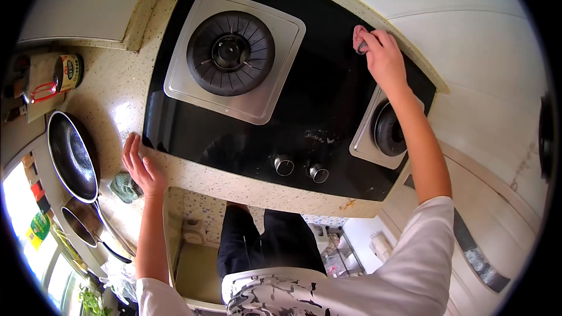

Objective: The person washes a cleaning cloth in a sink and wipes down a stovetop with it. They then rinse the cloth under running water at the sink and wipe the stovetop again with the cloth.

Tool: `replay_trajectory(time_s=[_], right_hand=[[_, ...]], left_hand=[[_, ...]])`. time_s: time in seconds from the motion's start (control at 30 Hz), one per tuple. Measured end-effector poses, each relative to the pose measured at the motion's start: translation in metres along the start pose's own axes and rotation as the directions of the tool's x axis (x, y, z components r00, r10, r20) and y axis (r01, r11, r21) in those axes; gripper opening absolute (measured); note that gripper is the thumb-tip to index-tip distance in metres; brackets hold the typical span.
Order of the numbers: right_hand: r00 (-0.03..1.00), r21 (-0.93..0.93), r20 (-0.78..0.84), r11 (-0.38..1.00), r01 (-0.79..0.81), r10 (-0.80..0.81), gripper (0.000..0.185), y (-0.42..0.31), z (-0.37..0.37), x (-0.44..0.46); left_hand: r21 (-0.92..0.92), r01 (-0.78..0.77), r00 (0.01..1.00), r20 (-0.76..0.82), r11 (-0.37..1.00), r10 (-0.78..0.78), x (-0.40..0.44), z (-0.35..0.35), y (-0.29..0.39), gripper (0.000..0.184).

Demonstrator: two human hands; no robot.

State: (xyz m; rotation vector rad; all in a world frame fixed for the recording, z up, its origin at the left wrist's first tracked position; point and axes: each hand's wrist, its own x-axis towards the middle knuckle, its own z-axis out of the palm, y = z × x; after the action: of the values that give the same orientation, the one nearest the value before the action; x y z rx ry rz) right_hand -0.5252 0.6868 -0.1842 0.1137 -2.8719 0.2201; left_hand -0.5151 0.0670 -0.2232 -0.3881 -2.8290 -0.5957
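My right hand [385, 61] is closed on a pinkish-red cloth [359, 39], pressed to the far right part of the black glass gas hob [319, 105], close to its back edge. Part of the cloth's underside looks dark. My left hand [142, 167] rests on the speckled countertop [193, 169] by the hob's front left corner, its fingers stretched out. A dark green cloth [124, 187] lies crumpled beside that hand. The large left burner [231, 52] sits on a silver plate, and my right forearm partly covers the right burner [389, 129].
Two control knobs [284, 165] stand near the hob's front edge. On the left are a black frying pan [73, 155], a small saucepan [82, 222] and a labelled jar [71, 71]. A pale wall [462, 41] rises behind the hob.
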Motion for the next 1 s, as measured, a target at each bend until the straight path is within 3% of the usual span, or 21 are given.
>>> replay_trajectory(time_s=[0.17, 0.37, 0.53, 0.6, 0.7, 0.77, 0.83, 0.87, 0.9, 0.97, 1.0], right_hand=[[0.999, 0.113, 0.036, 0.993, -0.037, 0.033, 0.044, -0.025, -0.010, -0.033], [0.967, 0.246, 0.254, 0.964, -0.099, 0.035, 0.058, -0.089, -0.039, -0.084], [0.951, 0.374, 0.304, 0.913, -0.164, 0.047, 0.044, -0.126, -0.050, -0.123], [0.865, 0.441, 0.481, 0.813, -0.381, 0.144, 0.042, -0.133, -0.062, -0.133], [0.821, 0.624, 0.511, 0.547, -0.558, 0.255, 0.045, -0.122, -0.074, -0.141], [0.865, 0.609, 0.413, 0.620, -0.495, 0.286, 0.051, -0.097, -0.081, -0.132], [0.808, 0.483, 0.402, 0.649, -0.587, 0.432, 0.057, -0.076, -0.086, -0.102], [0.933, 0.324, 0.206, 0.879, -0.351, 0.296, 0.056, -0.054, -0.080, -0.086], [0.941, 0.418, 0.147, 0.843, -0.338, 0.305, 0.053, -0.036, -0.067, -0.073], [0.977, 0.328, 0.056, 0.920, -0.212, 0.205, 0.047, 0.004, -0.041, -0.051], [0.967, 0.327, 0.084, 0.910, -0.255, 0.241, 0.044, 0.010, -0.035, -0.045]], left_hand=[[0.001, -0.007, 1.000, -0.004, 1.000, 0.007, -0.001, 0.000, -0.001, 0.060], [0.011, -0.016, 1.000, 0.006, 1.000, 0.016, -0.003, -0.001, -0.004, 0.057], [-0.021, -0.015, 0.999, -0.041, 1.000, 0.014, -0.003, 0.000, -0.003, 0.056], [-0.024, -0.010, 0.997, -0.073, 1.000, 0.008, -0.006, 0.000, -0.003, 0.055], [-0.038, 0.010, 0.989, -0.148, 0.999, -0.016, -0.015, -0.005, 0.001, 0.056], [-0.132, 0.085, 0.976, -0.187, 0.988, -0.109, -0.023, -0.007, 0.020, 0.058], [-0.230, 0.109, 0.978, -0.149, 0.967, -0.145, -0.041, -0.002, 0.057, 0.060], [-0.277, 0.119, 0.979, -0.127, 0.953, -0.159, -0.050, 0.000, 0.077, 0.060], [-0.284, 0.145, 0.980, -0.090, 0.948, -0.177, -0.060, 0.003, 0.100, 0.061], [-0.260, 0.199, 0.977, -0.023, 0.945, -0.212, -0.079, 0.015, 0.138, 0.063], [-0.241, 0.237, 0.970, 0.003, 0.941, -0.243, -0.085, 0.017, 0.154, 0.063]])
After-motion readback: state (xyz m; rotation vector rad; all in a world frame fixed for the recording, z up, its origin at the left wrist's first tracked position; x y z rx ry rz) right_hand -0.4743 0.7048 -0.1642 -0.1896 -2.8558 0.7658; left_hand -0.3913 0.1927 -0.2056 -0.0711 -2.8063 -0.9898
